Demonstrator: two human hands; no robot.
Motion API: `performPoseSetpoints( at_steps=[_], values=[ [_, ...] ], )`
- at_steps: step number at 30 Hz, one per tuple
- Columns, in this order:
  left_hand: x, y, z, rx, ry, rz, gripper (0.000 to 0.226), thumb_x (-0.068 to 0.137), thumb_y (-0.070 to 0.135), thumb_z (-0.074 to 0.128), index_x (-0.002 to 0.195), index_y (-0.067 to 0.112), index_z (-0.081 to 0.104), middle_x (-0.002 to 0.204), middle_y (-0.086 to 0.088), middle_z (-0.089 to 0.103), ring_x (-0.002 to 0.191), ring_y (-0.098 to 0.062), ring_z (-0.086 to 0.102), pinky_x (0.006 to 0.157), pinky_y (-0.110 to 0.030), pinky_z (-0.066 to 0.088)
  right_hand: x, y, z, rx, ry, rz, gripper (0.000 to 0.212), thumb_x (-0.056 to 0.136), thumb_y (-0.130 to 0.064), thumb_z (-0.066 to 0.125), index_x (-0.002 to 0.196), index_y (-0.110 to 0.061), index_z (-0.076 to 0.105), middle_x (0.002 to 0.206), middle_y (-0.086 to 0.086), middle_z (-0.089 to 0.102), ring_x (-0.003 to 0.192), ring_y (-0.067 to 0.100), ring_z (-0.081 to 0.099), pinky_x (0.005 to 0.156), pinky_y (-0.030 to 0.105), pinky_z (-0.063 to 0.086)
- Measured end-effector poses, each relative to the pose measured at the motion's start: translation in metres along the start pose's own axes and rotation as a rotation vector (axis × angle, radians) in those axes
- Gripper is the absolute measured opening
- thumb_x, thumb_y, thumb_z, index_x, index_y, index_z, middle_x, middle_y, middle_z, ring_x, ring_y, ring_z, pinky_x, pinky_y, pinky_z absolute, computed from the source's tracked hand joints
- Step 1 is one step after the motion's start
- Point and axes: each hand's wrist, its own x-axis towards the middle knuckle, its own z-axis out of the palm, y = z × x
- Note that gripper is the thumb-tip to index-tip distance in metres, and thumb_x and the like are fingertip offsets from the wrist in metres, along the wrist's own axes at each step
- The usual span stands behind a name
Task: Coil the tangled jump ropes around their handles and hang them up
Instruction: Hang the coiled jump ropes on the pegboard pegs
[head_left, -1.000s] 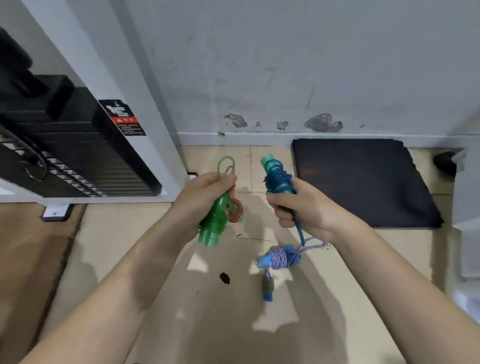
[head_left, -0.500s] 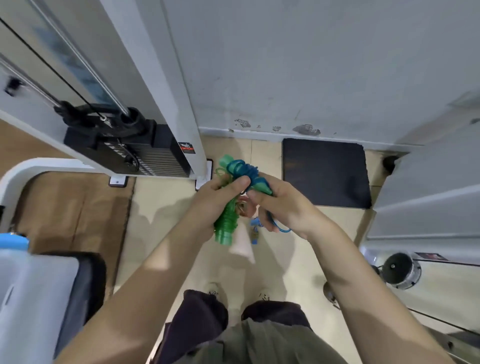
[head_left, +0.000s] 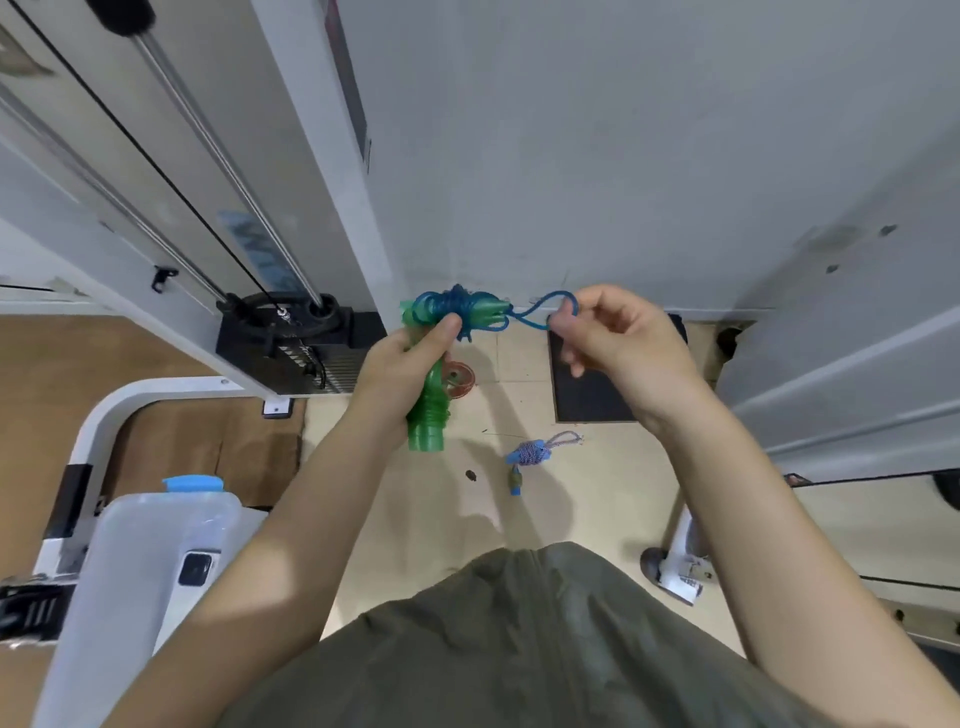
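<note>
So the green handle sits in the left hand, long axis close to vertical in the shot with a slight lean, open bottom end pointing down toward the floor. A second handle lies crosswise at the top, running left to right, with the blue rope bunched up in messy coils where the two meet. Whole bundle is held up in front of the grey wall, well above the floor.

Left hand is wrapped round the upright handle, thumb pressing up against the rope coils. Right hand is off to the right, pinching the end of a loose loop of blue rope between thumb and forefinger; the other fingers hang loosely curled and hold nothing. The loop stretches from the bundle across to that pinch, so the hands are apart with just rope between them.

Down on the tan floor there's another rope, blue and white braided, wound into a little lump with a small loop sticking out. A reddish ring thing shows just behind the green handle, can't tell what it is. Dark mat against the wall under the right hand. Cable machine with a weight stack on the left, and a clear plastic bin with a blue clip lower left. Nothing blocks the bundle itself.
</note>
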Motion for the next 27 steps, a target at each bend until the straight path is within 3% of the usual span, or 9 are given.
performPoseSetpoints(
  at_steps=[3,6,8,11,16,19,23,27],
  values=[
    [0.007,0.004,0.011,0.103,0.037,0.027,0.027,0.084,0.044,0.074,0.079,0.019,0.065,0.063,0.008,0.061,0.059,-0.014,0.060,0.062,-0.032,0.049,0.006,-0.010,-0.013,-0.043,0.020,-0.075,0.003,0.077,-0.029,0.072,0.075,-0.031,0.070,0.075,0.002,0.054,0.071,0.011,0.048,0.072,0.029,0.043],
    [0.015,0.019,0.033,0.125,0.053,0.024,0.027,0.086,0.039,0.074,0.079,0.015,0.062,0.065,-0.003,0.059,0.062,-0.024,0.058,0.063,-0.038,0.049,0.018,-0.017,-0.035,-0.108,-0.037,-0.094,0.007,0.087,-0.023,0.068,0.081,-0.025,0.068,0.078,-0.005,0.059,0.076,0.009,0.051,0.079,0.028,0.040],
    [0.021,0.037,0.049,0.159,0.044,0.032,0.028,0.087,0.037,0.072,0.079,0.012,0.062,0.069,-0.010,0.057,0.062,-0.024,0.055,0.063,-0.039,0.048,0.028,-0.025,-0.053,-0.167,-0.064,-0.073,0.008,0.092,-0.018,0.065,0.084,-0.019,0.066,0.084,-0.003,0.064,0.079,0.010,0.057,0.080,0.030,0.044],
    [0.029,0.063,0.080,0.131,-0.052,0.089,0.029,0.089,0.034,0.070,0.075,0.011,0.061,0.074,-0.015,0.056,0.058,-0.021,0.052,0.053,-0.029,0.045,0.044,-0.039,-0.088,-0.225,-0.108,-0.083,0.009,0.095,-0.020,0.062,0.090,-0.014,0.068,0.086,-0.003,0.067,0.080,0.009,0.061,0.078,0.025,0.048],
    [0.046,0.097,0.128,0.139,-0.116,0.137,0.025,0.095,0.034,0.063,0.082,0.012,0.064,0.072,-0.001,0.060,0.051,-0.014,0.051,0.048,-0.025,0.045,0.074,-0.058,-0.130,-0.262,-0.144,-0.160,0.016,0.098,-0.013,0.054,0.095,-0.006,0.068,0.068,-0.019,0.065,0.070,0.011,0.059,0.072,0.007,0.044],
    [0.059,0.108,0.151,0.132,-0.124,0.163,0.028,0.099,0.034,0.056,0.093,0.008,0.065,0.072,0.002,0.062,0.052,-0.012,0.052,0.048,-0.023,0.046,0.095,-0.067,-0.139,-0.230,-0.165,-0.172,0.018,0.099,-0.011,0.052,0.097,-0.002,0.067,0.070,-0.014,0.065,0.071,0.016,0.060,0.073,0.012,0.047],
    [0.087,0.124,0.174,0.057,-0.176,0.155,0.024,0.097,0.028,0.059,0.085,0.007,0.060,0.074,-0.006,0.057,0.050,-0.019,0.050,0.047,-0.024,0.044,0.126,-0.076,-0.147,-0.204,-0.188,-0.187,0.018,0.100,-0.011,0.049,0.097,-0.002,0.065,0.069,0.004,0.059,0.068,0.020,0.062,0.078,0.027,0.052],
    [0.127,0.140,0.186,-0.019,-0.214,0.137,0.023,0.096,0.026,0.061,0.081,0.007,0.059,0.073,-0.011,0.053,0.046,-0.018,0.054,0.046,-0.024,0.046,0.166,-0.082,-0.151,-0.191,-0.203,-0.195,0.019,0.102,-0.010,0.047,0.099,-0.001,0.062,0.066,0.011,0.055,0.055,0.023,0.051,0.067,0.030,0.050]
  ],
)
